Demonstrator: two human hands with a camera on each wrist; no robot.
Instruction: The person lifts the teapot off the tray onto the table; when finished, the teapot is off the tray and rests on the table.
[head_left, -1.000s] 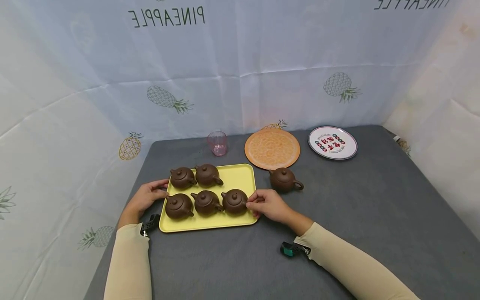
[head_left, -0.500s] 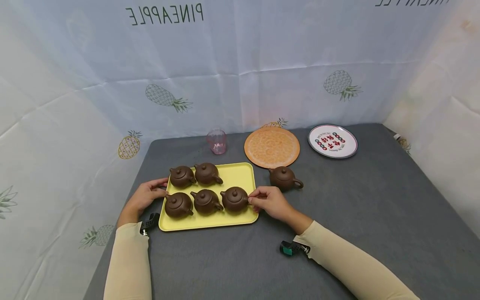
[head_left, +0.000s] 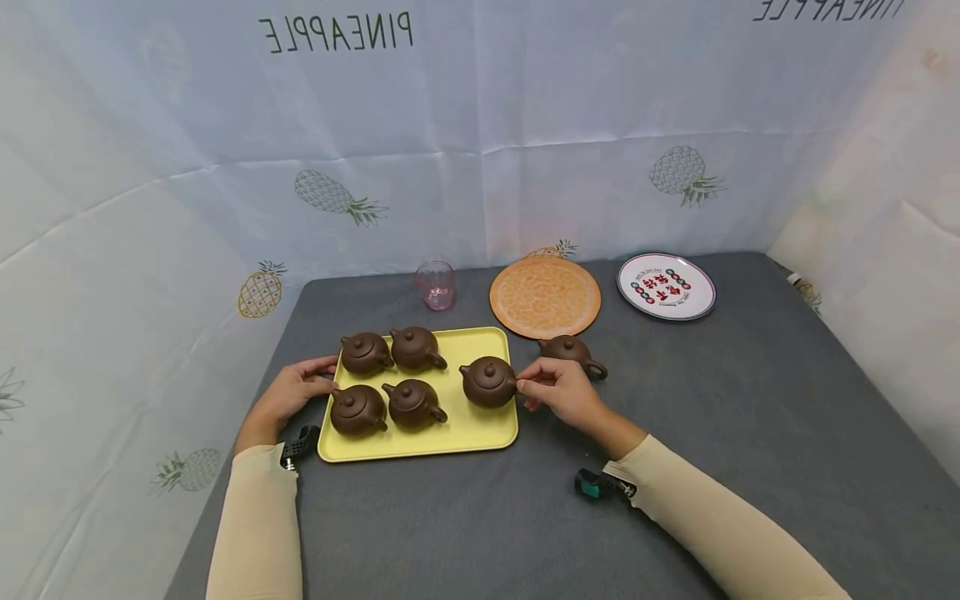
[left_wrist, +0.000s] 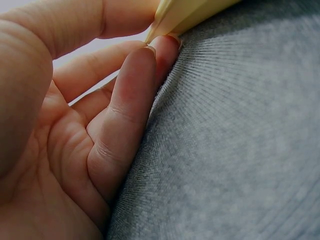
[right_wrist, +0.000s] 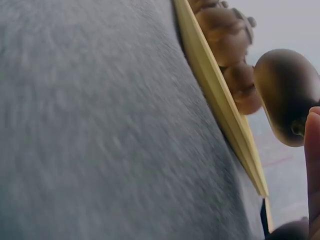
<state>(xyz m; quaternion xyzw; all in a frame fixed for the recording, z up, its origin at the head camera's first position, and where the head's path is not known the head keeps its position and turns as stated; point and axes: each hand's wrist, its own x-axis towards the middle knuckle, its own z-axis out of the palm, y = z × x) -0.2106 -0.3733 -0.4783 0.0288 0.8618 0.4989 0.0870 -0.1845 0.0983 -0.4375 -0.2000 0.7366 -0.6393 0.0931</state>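
My right hand [head_left: 562,392] pinches the handle of a dark brown teapot [head_left: 488,382] over the right part of the yellow tray [head_left: 420,446]. In the right wrist view that teapot [right_wrist: 285,95] hangs clear of the tray [right_wrist: 220,95], with a fingertip at its handle. Four similar teapots stand on the tray: one at the back left [head_left: 365,354], one beside it [head_left: 414,348], and two in front [head_left: 358,411] [head_left: 412,404]. At the tray's left edge, my left hand [head_left: 288,398] holds the rim between thumb and fingers; the left wrist view shows these fingers [left_wrist: 130,95] at the tray's corner.
Another brown teapot [head_left: 567,350] stands right of the tray, partly behind my right hand. Along the back of the grey table [head_left: 465,525] are a pink glass [head_left: 436,286], an orange round mat [head_left: 545,297] and a white patterned plate [head_left: 666,287].
The right hand has lifted the teapot from the tray's front row and moved it up, back and to the right. The left hand and the other teapots have stayed in place.
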